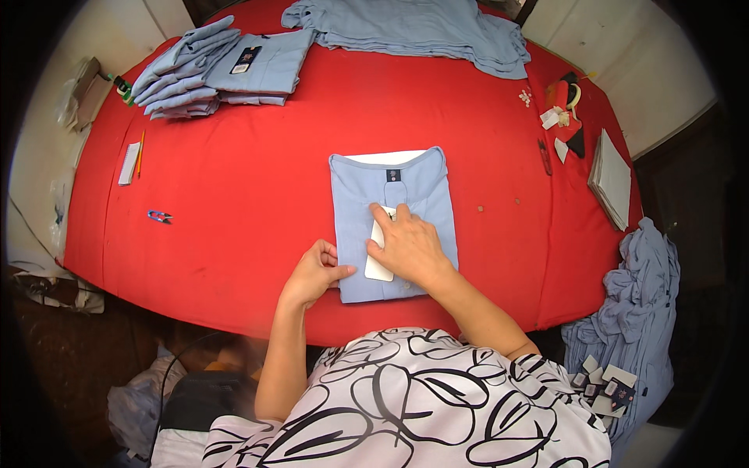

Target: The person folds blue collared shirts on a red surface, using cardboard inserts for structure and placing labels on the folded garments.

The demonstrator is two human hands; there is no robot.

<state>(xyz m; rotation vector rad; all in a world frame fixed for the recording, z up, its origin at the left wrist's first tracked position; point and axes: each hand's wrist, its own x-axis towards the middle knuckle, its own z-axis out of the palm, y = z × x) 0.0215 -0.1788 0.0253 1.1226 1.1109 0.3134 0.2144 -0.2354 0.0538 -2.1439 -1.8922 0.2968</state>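
Observation:
A light blue shirt [353,210], folded into a neat rectangle, lies in front of me with its neckline away from me. White card [390,157] shows inside the neck opening, and a small dark label [393,175] sits below it. My right hand [409,243] rests on the shirt front, thumb and fingers closed around a white hang tag [378,267] that a thin loop of string joins near the neck. At the shirt's left edge, my left hand [314,274] pinches the fabric, thumb on top and the other fingers curled beside it; their tips are partly hidden.
On the red-covered table [234,257] are folded shirts [261,66] at far left, flat blue garments [421,35] at the back, and thread snips [160,217]. A paper stack [611,179] and tape roll [574,97] lie right. Blue garments [624,304] hang by the right edge.

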